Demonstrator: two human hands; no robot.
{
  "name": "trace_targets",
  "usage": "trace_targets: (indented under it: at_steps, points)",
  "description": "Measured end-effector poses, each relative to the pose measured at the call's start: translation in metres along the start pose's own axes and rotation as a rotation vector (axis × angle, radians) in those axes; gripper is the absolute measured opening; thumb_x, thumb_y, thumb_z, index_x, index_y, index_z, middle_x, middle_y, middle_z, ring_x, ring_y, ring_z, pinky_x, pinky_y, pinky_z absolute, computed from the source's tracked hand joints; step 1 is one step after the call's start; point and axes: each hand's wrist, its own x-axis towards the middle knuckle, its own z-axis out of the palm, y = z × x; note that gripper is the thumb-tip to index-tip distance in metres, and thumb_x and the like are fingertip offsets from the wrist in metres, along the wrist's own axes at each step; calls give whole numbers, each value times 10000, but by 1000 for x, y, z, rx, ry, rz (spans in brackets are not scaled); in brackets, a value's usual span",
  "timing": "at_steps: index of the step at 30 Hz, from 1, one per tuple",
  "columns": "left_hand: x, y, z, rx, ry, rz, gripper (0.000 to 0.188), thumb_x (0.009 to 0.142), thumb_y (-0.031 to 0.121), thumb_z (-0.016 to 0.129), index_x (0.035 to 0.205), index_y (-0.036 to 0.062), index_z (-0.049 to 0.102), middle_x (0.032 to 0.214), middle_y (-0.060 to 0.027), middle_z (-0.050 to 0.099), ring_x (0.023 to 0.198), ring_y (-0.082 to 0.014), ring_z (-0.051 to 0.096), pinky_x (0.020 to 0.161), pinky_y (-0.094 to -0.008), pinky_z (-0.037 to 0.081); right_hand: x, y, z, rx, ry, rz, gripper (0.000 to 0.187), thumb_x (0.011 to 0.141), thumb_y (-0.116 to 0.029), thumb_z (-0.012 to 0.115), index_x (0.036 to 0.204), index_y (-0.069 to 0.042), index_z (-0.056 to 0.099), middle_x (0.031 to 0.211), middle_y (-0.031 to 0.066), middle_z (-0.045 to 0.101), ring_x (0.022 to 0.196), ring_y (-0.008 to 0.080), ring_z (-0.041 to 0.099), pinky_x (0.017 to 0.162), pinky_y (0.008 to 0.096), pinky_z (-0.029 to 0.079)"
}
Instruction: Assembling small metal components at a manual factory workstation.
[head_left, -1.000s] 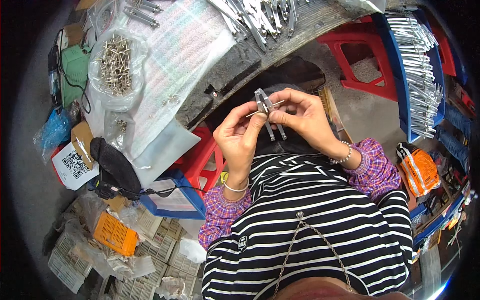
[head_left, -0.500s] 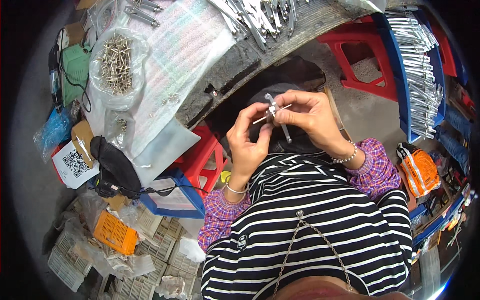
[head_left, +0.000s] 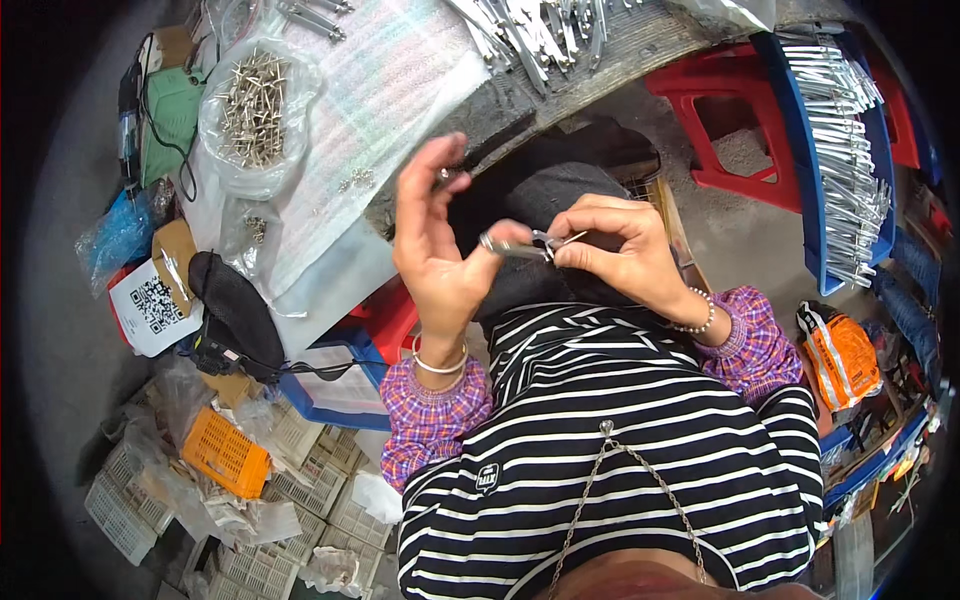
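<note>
My right hand [head_left: 622, 250] pinches a slim silver metal bar [head_left: 522, 248] between thumb and fingers, above my lap. A thin pin [head_left: 574, 238] sticks out near the pinching fingertips. The bar's other end reaches the thumb of my left hand [head_left: 437, 240]; I cannot tell whether they touch. The left fingers are raised and spread, blurred by motion. A small shiny spot shows by their tips, too smeared to name.
On the workbench [head_left: 645, 45] lie loose silver metal bars [head_left: 540, 40]. A plastic bag of small metal pins [head_left: 255, 110] stands at the left. At the right, a blue tray [head_left: 820, 230] holds many bars, beside a red stool [head_left: 690, 110]. An orange basket [head_left: 227, 452] sits lower left.
My left hand has come off the middle of the bar, moving left with its fingers opening outward. The bar has swung from upright to nearly level. My right hand still pinches it.
</note>
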Motion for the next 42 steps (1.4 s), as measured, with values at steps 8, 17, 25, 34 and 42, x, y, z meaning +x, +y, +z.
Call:
trace_targets:
  at_steps: [8,17,25,34,42]
  points:
    - [-31,1,16,-174,-231,-333,721,674,-12,742,1303,1,390,1141,-110,555,984,-151,563,864,-269,443,4,-5,-5,44,153,58,192,739,-62,712,899,31,659,821,51,620,753,101,573,634,213,447]
    - [-40,-12,19,93,-219,-129,368,684,-60,635,1043,-18,566,899,-134,625,821,-220,641,721,-283,500,-2,-7,5,108,216,4,203,733,21,695,929,49,649,861,66,606,782,119,577,669,221,467]
    - [-50,-10,29,245,-64,19,327,673,-92,592,991,-27,553,853,-141,604,748,-255,610,687,-316,486,-6,3,19,414,305,106,216,774,17,662,984,37,615,889,71,617,802,127,597,733,224,479]
    - [-42,-20,23,398,-92,118,332,625,-109,566,941,-6,566,839,-143,592,767,-301,584,689,-354,475,-9,2,12,688,161,354,213,811,-32,650,1004,40,599,879,77,644,765,123,622,713,235,507]
    - [-14,-18,-3,493,23,278,243,585,-83,626,796,37,610,948,-115,578,908,-277,547,776,-352,453,-12,-7,9,661,-21,386,207,792,-46,673,964,55,617,846,49,629,768,91,593,701,213,485]
